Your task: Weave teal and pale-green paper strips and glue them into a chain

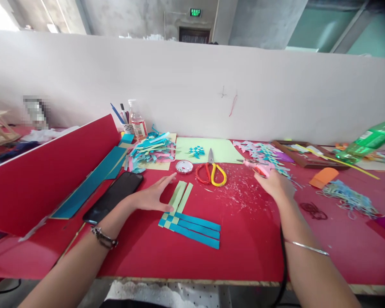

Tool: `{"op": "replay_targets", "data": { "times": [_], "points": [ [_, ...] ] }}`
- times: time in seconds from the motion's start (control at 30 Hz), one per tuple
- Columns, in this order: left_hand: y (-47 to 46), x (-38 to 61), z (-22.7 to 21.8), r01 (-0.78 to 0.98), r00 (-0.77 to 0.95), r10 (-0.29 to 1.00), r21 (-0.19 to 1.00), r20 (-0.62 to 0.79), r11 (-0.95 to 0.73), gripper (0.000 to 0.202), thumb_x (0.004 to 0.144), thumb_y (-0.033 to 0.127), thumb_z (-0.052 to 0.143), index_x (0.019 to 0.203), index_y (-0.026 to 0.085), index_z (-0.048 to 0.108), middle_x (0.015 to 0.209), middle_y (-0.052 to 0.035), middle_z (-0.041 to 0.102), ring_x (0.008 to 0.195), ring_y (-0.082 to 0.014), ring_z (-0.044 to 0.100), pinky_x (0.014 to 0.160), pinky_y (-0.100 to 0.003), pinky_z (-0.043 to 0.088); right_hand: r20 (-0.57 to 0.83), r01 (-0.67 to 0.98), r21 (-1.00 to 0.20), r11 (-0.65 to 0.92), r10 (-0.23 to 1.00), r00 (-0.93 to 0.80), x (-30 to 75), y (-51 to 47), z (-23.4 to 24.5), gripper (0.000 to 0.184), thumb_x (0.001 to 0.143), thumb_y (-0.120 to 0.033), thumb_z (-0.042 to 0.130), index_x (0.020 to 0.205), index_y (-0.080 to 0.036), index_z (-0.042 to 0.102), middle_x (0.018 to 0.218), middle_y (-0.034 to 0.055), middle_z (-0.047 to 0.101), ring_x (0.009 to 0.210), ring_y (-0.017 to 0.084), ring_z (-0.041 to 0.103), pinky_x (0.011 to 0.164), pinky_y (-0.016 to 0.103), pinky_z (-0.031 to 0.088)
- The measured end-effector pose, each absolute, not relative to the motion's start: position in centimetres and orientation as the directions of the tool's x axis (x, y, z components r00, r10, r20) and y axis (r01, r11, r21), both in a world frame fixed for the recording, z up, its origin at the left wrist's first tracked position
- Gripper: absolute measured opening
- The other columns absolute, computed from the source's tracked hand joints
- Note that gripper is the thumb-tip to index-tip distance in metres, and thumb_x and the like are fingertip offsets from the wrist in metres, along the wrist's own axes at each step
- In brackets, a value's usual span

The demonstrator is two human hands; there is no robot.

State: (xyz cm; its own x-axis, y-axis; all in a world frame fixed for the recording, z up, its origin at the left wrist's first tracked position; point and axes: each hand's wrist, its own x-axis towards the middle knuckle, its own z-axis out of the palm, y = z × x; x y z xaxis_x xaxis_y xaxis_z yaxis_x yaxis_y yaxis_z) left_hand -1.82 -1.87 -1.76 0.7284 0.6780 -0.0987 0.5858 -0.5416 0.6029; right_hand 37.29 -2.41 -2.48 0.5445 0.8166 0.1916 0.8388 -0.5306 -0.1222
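My left hand (pixel 153 194) is open, its fingers spread above the red tabletop. Its thumb tip reaches the edge of a pale green paper strip (pixel 179 197); whether it touches I cannot tell. That strip and another green one are woven with blue paper strips (pixel 199 229) into a small checkered corner. To the right, my right hand (pixel 277 186) is wrapped round a pink hot glue gun (pixel 259 166), whose nozzle points left. A black cord (pixel 282 256) runs down below that hand. Between the hands lie scissors (pixel 211 169) with one red and one yellow handle.
A black phone (pixel 114 197) and blue card (pixel 90 184) lie left, beside an upright red board (pixel 51 171). Behind are a paper strip pile (pixel 152 152), a clear bottle (pixel 137 122) and a round dish (pixel 184 167). A green bottle (pixel 368 141) leans at right, near tangled yarn (pixel 349 197).
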Motion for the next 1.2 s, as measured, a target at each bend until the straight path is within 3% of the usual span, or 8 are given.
{"op": "replay_targets", "data": {
  "times": [0.13, 0.27, 0.4, 0.47, 0.57, 0.7, 0.9, 1.2],
  "points": [
    [-2.0, -1.9, -1.2, 0.642, 0.732, 0.659, 0.499, -0.172, -0.583, 0.101, 0.059, 0.058, 0.058, 0.134, 0.02, 0.002, 0.141, -0.0129, 0.008, 0.128, -0.0296, 0.01, 0.102, -0.041, 0.017, 0.117, 0.865, -0.022, -0.501, 0.858, 0.5, 37.1, -2.8, -2.2, 0.063, 0.067, -0.064, 0.037, 0.09, -0.01, 0.061, 0.081, 0.0184, 0.061, 0.073, 0.03, 0.057, 0.055, 0.035, 0.039],
    [-2.1, -1.7, -1.2, 0.659, 0.724, 0.669, 0.454, -0.167, -0.6, 0.096, 0.062, 0.056, 0.056, 0.135, 0.02, 0.003, 0.141, -0.0122, 0.012, 0.127, -0.0295, 0.014, 0.101, -0.04, 0.019, 0.403, 0.923, 0.018, -0.384, 0.848, 0.345, 33.5, -3.3, -0.5, 0.052, 0.075, -0.052, 0.035, 0.089, -0.007, 0.059, 0.086, 0.0199, 0.057, 0.079, 0.03, 0.053, 0.06, 0.037, 0.039],
    [-2.1, -1.6, -1.4, 0.673, 0.716, 0.677, 0.426, -0.171, -0.604, 0.096, 0.061, 0.055, 0.057, 0.134, 0.021, 0.004, 0.14, -0.0127, 0.014, 0.127, -0.0306, 0.014, 0.1, -0.042, 0.019, 0.467, 0.964, -0.112, 0.243, 0.869, -0.164, 27.6, -3.8, -0.3, 0.026, 0.081, -0.024, 0.035, 0.095, -0.015, 0.055, 0.087, 0.0087, 0.055, 0.076, 0.017, 0.052, 0.068, 0.028, 0.04],
    [-2.1, -1.7, -1.5, 0.672, 0.716, 0.679, 0.421, -0.161, -0.609, 0.094, 0.063, 0.053, 0.057, 0.134, 0.022, 0.004, 0.14, -0.0122, 0.015, 0.127, -0.0302, 0.015, 0.1, -0.042, 0.02, 0.401, 0.837, -0.189, 0.513, 0.818, -0.411, 25.0, -4.1, -1.0, 0.026, 0.081, -0.019, 0.035, 0.099, -0.017, 0.055, 0.087, 0.0062, 0.053, 0.077, 0.014, 0.05, 0.07, 0.026, 0.04],
    [-2.0, -1.8, -1.6, 0.662, 0.722, 0.678, 0.422, -0.137, -0.619, 0.088, 0.066, 0.05, 0.055, 0.134, 0.024, 0.006, 0.138, -0.0109, 0.019, 0.126, -0.0286, 0.018, 0.099, -0.041, 0.022, 0.327, 0.642, -0.263, 0.72, 0.693, -0.643, 22.7, -4.8, -1.9, 0.037, 0.079, -0.008, 0.033, 0.106, -0.021, 0.054, 0.09, 0.0058, 0.05, 0.082, 0.013, 0.048, 0.075, 0.027, 0.04],
    [-1.8, -1.8, -1.8, 0.629, 0.747, 0.659, 0.417, -0.09, -0.656, 0.081, 0.069, 0.047, 0.053, 0.134, 0.023, 0.01, 0.136, -0.0101, 0.024, 0.124, -0.0268, 0.023, 0.098, -0.038, 0.024, 0.257, 0.557, -0.293, 0.777, 0.625, -0.737, 21.6, -5.6, -2.0, 0.049, 0.075, -0.001, 0.033, 0.111, -0.028, 0.053, 0.093, 0.0059, 0.047, 0.084, 0.014, 0.045, 0.076, 0.028, 0.04],
    [-1.8, -1.7, -1.8, 0.614, 0.755, 0.654, 0.405, -0.05, -0.678, 0.072, 0.073, 0.048, 0.047, 0.133, 0.019, 0.017, 0.135, -0.011, 0.027, 0.123, -0.0262, 0.026, 0.098, -0.037, 0.024, 0.2, 0.532, -0.213, 0.82, 0.569, -0.797, 20.8, -6.2, -1.9, 0.047, 0.078, -0.006, 0.035, 0.113, -0.032, 0.051, 0.097, 0.0067, 0.046, 0.083, 0.015, 0.041, 0.076, 0.031, 0.038],
    [-1.4, -2.0, -2.0, 0.588, 0.782, 0.621, 0.394, -0.053, -0.706, 0.071, 0.071, 0.051, 0.049, 0.131, 0.025, 0.023, 0.133, -0.0085, 0.029, 0.12, -0.0263, 0.029, 0.097, -0.036, 0.026, 0.184, 0.581, -0.171, 0.796, 0.605, -0.774, 20.7, -6.0, -2.5, 0.044, 0.08, -0.009, 0.033, 0.115, -0.03, 0.049, 0.096, 0.0071, 0.047, 0.083, 0.016, 0.039, 0.077, 0.033, 0.037]
  ]
}}
